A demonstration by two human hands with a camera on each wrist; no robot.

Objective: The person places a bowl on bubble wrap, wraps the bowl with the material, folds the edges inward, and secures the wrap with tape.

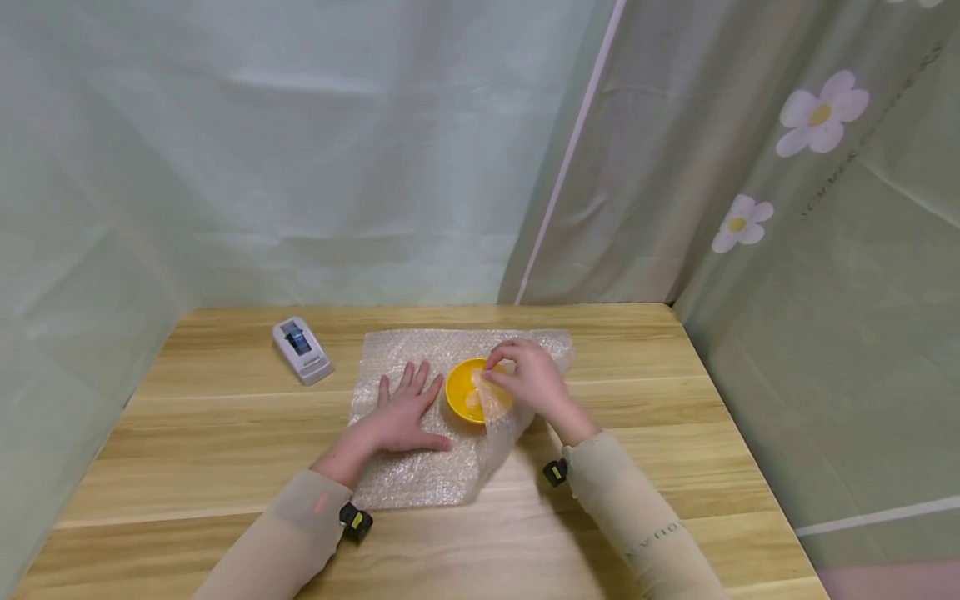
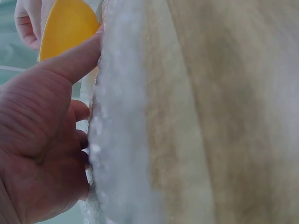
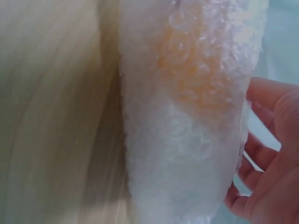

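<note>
A yellow bowl (image 1: 459, 390) sits upright on a sheet of bubble wrap (image 1: 420, 487) spread over the table. My left hand (image 1: 405, 419) lies on the sheet to the left of the bowl, palm down with its fingers spread. At the bowl's right side my right hand (image 1: 536, 382) pinches a lifted edge of the wrap between thumb and fingers. That raised flap leans over the right part of the bowl, whose yellow shows through the bubbles (image 3: 194, 65) in the right wrist view. In the left wrist view the left thumb (image 2: 77, 58) is close to the bowl.
A white handheld device (image 1: 302, 348) with a dark screen lies at the table's back left. The wooden table (image 1: 225, 467) meets hanging curtains (image 1: 337, 167) at the back and sides. Each sleeve bears a small black wrist camera (image 1: 356, 522).
</note>
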